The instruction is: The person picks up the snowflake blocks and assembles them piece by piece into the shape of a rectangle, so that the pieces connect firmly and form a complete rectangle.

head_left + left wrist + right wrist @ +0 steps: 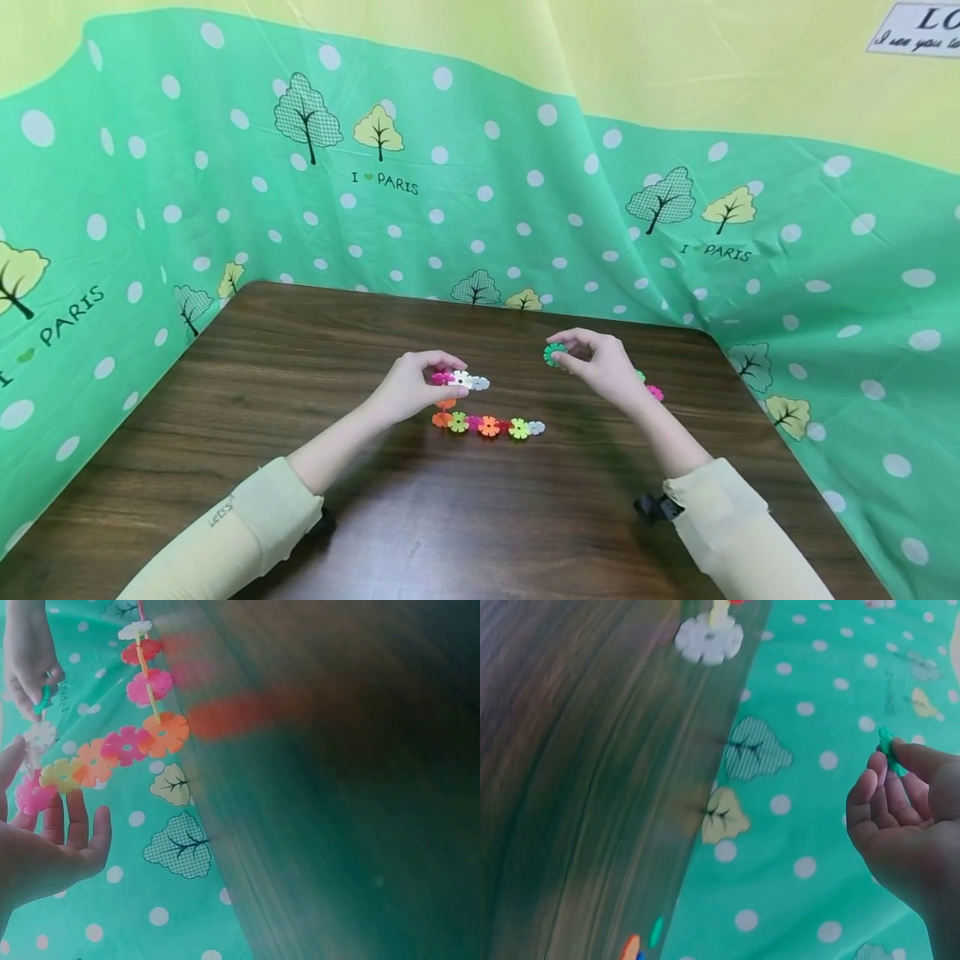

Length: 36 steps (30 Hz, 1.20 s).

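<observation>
In the head view, my left hand point(397, 387) pinches one end of a chain of linked plastic flower pieces point(489, 427), near a white piece point(461, 381). The chain bends into a U, its lower arm running right through orange, yellow-green, pink and red pieces to a pale one. Farther right, my right hand point(602, 367) holds a single green flower piece point(555, 354) between thumb and fingers, apart from the chain. The right wrist view has the green piece point(889, 750) pinched edge-on. In the left wrist view, a pink piece point(35, 793) lies against the left fingers.
Beyond the right wrist lie loose pieces, one pink point(656, 392) and one green, partly hidden by the arm. The dark wooden table point(360, 517) reaches a green dotted cloth point(420, 242) behind and at both sides.
</observation>
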### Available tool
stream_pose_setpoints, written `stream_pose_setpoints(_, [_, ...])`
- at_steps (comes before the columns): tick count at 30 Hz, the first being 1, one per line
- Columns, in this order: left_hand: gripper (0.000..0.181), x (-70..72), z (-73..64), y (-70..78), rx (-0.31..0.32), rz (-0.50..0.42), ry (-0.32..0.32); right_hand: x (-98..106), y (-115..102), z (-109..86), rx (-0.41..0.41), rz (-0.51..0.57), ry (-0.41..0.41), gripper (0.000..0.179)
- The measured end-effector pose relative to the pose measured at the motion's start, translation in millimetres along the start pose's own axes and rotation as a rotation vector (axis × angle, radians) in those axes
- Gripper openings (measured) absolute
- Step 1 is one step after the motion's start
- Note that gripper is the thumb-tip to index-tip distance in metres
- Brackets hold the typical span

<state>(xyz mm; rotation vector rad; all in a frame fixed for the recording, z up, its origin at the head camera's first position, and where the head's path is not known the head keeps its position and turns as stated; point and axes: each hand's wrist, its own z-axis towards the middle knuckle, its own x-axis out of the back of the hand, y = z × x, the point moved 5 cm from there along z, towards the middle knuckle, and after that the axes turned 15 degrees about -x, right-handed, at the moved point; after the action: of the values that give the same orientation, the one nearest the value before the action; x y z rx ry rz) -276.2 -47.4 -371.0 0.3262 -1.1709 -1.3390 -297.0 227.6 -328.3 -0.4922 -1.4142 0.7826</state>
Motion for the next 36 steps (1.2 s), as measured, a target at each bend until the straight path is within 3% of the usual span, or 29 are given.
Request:
stream_pose_setpoints(18, [0.035,-5.0,-1.4,-3.2,0.056,-0.069,-0.019,-45,-20,-19.3,-0.221,0.386,-0.235,0.03])
stream_pose_setpoints(36, [0.033,-6.9,-3.2,-0.1,0.057,-0.156,-0.014,-77,-22,-19.3,-0.287,0.442,-0.311,0.028])
